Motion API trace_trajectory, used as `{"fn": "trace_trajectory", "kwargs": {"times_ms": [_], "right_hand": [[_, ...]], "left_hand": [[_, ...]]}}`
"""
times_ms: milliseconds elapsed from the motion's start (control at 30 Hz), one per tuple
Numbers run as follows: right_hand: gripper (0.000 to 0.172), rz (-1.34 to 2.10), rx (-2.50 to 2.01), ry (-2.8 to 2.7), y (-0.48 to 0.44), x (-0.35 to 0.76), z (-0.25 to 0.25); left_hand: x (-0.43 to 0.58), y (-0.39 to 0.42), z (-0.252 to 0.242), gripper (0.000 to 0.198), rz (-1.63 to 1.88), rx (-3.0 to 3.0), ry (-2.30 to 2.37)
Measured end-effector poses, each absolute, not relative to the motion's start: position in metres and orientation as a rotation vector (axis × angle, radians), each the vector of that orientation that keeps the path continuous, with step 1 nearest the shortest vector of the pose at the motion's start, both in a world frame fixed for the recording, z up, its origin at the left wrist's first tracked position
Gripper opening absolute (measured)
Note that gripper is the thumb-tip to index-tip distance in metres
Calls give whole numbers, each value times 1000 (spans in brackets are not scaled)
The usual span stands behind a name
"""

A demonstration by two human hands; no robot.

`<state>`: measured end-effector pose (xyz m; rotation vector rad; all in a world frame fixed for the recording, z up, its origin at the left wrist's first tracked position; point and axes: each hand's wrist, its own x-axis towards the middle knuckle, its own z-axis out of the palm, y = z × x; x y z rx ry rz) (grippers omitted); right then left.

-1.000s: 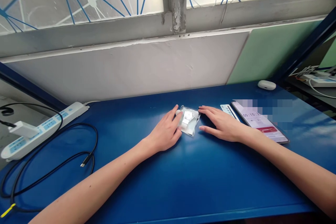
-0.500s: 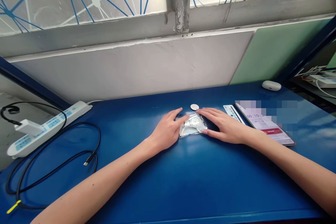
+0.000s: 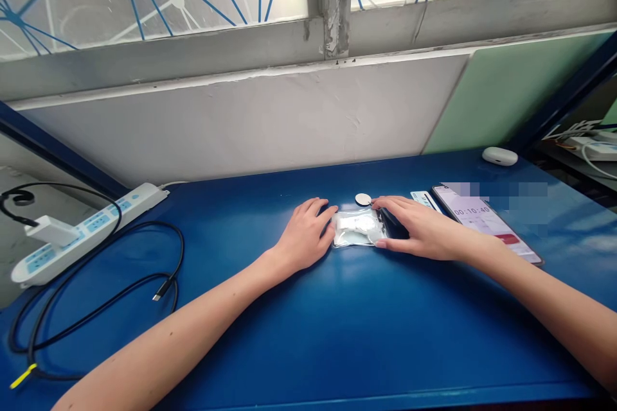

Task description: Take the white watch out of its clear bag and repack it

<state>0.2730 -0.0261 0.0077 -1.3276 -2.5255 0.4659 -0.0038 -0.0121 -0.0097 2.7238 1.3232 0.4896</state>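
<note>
A clear plastic pouch (image 3: 357,237) lies flat on the blue tabletop, with white contents that glare makes hard to make out. My left hand (image 3: 304,234) rests at its left edge, fingers stretched out and holding nothing. On the other side, my right hand (image 3: 419,228) is open, the thumb at the pouch's lower right corner and the forefinger near its upper right corner. Just beyond the pouch sits a small round white disc (image 3: 363,199), close to my right fingertips. I cannot tell whether the fingertips touch it.
To the right lie a phone (image 3: 486,218) with a running timer and a light card (image 3: 423,200) partly behind my hand. A white earbud case (image 3: 500,156) sits farther back. On the left are a power strip (image 3: 139,198) and a looped black cable (image 3: 139,284).
My left fingers have drawn back from over the pouch to its left edge. The pouch has shifted slightly right and lies straighter; the disc sits slightly farther right.
</note>
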Motion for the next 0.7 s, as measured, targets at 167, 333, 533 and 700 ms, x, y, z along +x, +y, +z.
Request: {"fn": "trace_trajectory", "kwargs": {"times_ms": [167,333,533,700], "right_hand": [[69,445,-1277,-2565,-25,277,7],[78,434,-1266,-2633,-22,286,5],[77,354,-1253,-2634,-21,288,2],[78,382,-1294,-2610,-19,290,1]], "left_hand": [[-3,-15,-6,44,441,2747,1295],[-10,-11,0,62,318,2818,1180],[-17,-3,8,84,214,2791,1075],[-17,-2,6,83,324,2718,1070]]}}
